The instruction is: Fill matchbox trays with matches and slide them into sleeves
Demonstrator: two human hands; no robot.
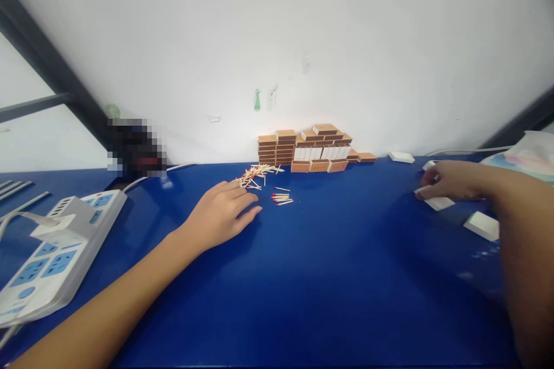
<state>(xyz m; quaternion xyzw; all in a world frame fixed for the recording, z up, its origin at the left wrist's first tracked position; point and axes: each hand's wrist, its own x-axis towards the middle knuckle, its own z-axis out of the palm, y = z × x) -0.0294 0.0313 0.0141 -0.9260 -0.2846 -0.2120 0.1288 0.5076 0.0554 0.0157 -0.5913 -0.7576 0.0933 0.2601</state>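
My left hand (225, 210) lies low over the blue table, fingers loosely stretched and thumb apart. Just beyond its fingertips is a loose heap of red-tipped matches (258, 173). A small row of matches (281, 198) lies to the right of that hand. At the right, my right hand (445, 180) pinches a small white matchbox tray (440, 203) at its far left end. Part of a second white piece (429, 165) shows behind those fingers. Nearer me, another white tray (482, 226) sits beside my right forearm.
Brown and white matchboxes (320, 150) are stacked against the wall, with a white tray (401, 157) to their right. A power strip (86, 253) with a plugged-in adapter and cables takes up the left side. A plastic bag (526, 153) lies at the far right.
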